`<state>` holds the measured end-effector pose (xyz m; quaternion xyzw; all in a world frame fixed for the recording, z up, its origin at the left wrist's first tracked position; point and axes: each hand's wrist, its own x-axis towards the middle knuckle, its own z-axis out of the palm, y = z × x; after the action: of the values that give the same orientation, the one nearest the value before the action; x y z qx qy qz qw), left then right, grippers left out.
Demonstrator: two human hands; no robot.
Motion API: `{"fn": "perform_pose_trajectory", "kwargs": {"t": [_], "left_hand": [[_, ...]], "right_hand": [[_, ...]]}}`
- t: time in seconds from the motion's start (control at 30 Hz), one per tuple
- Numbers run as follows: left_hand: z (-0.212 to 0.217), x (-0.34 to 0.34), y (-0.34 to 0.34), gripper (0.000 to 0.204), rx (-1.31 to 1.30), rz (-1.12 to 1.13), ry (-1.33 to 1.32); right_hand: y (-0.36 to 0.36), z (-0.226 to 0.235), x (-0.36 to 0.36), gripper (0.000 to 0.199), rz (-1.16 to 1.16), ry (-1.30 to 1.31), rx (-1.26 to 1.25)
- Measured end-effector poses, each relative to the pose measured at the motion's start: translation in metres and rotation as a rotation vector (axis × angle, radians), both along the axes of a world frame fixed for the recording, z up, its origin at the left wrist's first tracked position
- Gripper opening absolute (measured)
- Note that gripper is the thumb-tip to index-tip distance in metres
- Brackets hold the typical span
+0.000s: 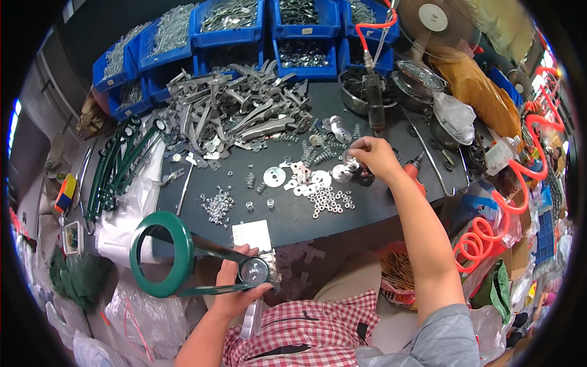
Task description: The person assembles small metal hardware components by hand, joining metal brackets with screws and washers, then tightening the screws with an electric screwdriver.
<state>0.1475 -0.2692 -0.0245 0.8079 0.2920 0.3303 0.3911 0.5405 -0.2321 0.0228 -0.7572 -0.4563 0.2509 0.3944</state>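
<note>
My left hand (239,282) grips a dark green metal frame (184,257) near the lap, with a large flat ring at its left end and two long arms. Between the arms, by my fingers, sits a round silvery cup-like part (254,270). Over the table, my right hand (374,158) is closed in a pinch on a small round silvery piece (349,161), partly covered by the fingers. Below and left of it lie metal discs (275,177), ring washers (333,200) and coil springs (318,153). Small metal bushings (217,205) are heaped farther left.
Blue bins (226,24) of metal parts line the back. A pile of grey metal levers (238,110) lies before them. More green frames (119,162) rest at left. A power driver (373,92) hangs on a red coiled hose; a red-handled tool (416,174) lies right of my arm.
</note>
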Motion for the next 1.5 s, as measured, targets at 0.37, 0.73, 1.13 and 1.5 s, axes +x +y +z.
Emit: {"fn": "perform_pose_trajectory", "kwargs": {"t": [0.37,0.73,1.13,1.5], "left_hand": [[-0.002,0.002,0.000,0.082,-0.118,0.008,0.037],[0.009,0.004,-0.006,0.072,-0.226,0.084,-0.010],[0.097,0.034,0.003,0.093,-0.228,0.066,-0.629],[0.232,-0.011,0.012,0.071,-0.441,-0.078,-1.155]], "right_hand": [[-0.064,0.002,-0.213,0.025,0.548,0.195,0.096],[-0.080,-0.001,-0.224,0.030,0.367,0.151,0.057],[-0.146,-0.072,-0.234,0.021,0.209,1.077,-0.024],[-0.212,-0.115,-0.204,0.044,0.595,0.593,0.427]]}}
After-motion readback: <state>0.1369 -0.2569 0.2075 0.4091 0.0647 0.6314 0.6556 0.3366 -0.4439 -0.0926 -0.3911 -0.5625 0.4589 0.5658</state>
